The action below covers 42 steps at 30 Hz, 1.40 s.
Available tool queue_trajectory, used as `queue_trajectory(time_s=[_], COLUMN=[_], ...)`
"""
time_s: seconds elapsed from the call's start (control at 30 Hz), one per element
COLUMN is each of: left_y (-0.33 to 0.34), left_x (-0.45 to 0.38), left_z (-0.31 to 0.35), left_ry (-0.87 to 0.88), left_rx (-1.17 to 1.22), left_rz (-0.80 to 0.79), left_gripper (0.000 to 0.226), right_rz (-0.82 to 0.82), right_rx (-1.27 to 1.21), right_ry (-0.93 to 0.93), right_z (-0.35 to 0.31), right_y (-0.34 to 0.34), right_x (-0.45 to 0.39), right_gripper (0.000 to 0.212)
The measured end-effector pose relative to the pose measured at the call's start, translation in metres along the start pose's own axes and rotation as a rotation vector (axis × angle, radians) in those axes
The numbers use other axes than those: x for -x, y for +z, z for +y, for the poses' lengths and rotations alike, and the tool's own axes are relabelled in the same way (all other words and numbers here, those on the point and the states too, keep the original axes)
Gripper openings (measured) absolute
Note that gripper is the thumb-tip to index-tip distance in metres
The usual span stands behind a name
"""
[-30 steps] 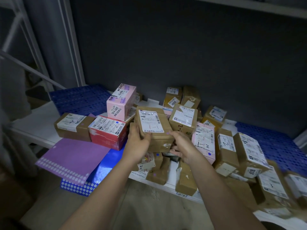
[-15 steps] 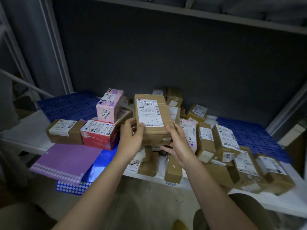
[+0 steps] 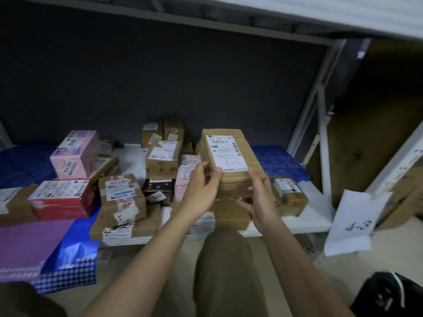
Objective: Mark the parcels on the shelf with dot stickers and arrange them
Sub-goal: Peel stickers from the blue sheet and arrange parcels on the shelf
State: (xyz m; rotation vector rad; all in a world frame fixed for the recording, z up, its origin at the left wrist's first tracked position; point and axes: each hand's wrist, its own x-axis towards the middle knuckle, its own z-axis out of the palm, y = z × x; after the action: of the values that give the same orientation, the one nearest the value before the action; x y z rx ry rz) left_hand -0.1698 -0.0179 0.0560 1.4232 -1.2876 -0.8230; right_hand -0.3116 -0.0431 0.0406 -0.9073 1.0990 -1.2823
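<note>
While both hands grasp it, left hand (image 3: 201, 186) and right hand (image 3: 258, 200) carry brown parcel (image 3: 226, 156) (labelled 1-1) | step: arranging | next: likely set down toward 2 o'clock, blue mat (image 3: 277, 161)

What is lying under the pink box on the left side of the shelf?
The pink box rests on a flat brown parcel, whose right end sticks out. The rest of that parcel is covered, so anything below it is hidden.

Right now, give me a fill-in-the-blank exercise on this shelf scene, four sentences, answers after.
1. Both hands, the left hand and the right hand, hold one ____ cardboard parcel.
2. The handwriting on its white label reads ____.
3. The pink box sits to the ____ of the held parcel.
4. The paper sign at the right reads ____.

Answers: brown; 1-1; left; 4-3
</note>
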Motion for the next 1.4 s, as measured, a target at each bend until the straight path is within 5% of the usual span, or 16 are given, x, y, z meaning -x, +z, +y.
queue_trajectory(time_s=[0.07, 0.37, 0.63, 1.13, 1.3, 1.4], left_y=[0.023, 0.122, 0.212, 0.279, 0.28, 0.276], left_x=[-0.001, -0.017, -0.053, -0.095, -0.096, -0.096], left_z=[0.005, 0.007, -0.014, -0.047, -0.053, -0.053], left_ry=[0.01, 0.025, 0.02, 0.063, 0.054, 0.058], left_rx=[-0.007, -0.188, -0.501, -0.722, -0.705, -0.697], left_rz=[-0.052, -0.422, -0.588, -0.566, -0.585, -0.637], left_gripper=[0.049, 0.039, 0.039, 0.049, 0.052, 0.056], right_rz=[0.063, 0.493, 0.822, 0.771, 0.671, 0.708], right_rx=[-0.033, -0.165, 0.003, 0.408, 0.954, 1.184], right_ry=[0.009, -0.071, -0.198, -0.046, 0.095, 0.007], right_z=[-0.001, 0.006, -0.017, 0.002, 0.014, 0.02], right_y=[-0.02, -0.121, -0.219, -0.27, -0.281, -0.279], right_x=[-0.001, -0.035, -0.097, -0.164, -0.159, -0.15], right_gripper=[0.061, 0.05, 0.043, 0.053, 0.058, 0.05])
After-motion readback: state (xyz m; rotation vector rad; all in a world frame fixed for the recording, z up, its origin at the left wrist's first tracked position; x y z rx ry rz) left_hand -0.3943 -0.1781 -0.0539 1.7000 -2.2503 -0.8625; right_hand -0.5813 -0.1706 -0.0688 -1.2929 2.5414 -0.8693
